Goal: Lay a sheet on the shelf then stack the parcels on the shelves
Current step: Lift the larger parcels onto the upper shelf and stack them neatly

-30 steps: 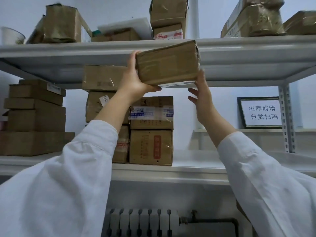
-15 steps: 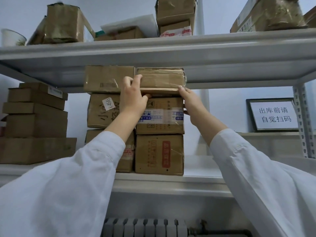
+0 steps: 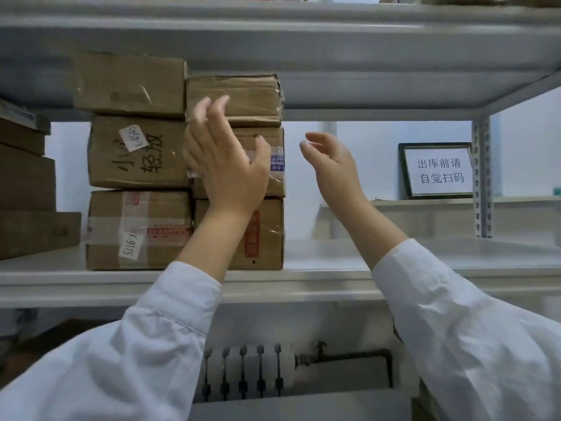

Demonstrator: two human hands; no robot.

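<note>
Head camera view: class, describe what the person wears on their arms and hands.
Both arms are covered by long, loose white fabric. The left sleeve and the right sleeve each end in a plain cuff above the wrist. The left hand and the right hand are bare: no gloves, rings or watch show.

The grey metal shelf [image 3: 425, 270] carries a taped box [image 3: 133, 229] with a white label, a second box [image 3: 270, 244] touching its right side, and a dark box [image 3: 36, 232] at the left end.
</note>
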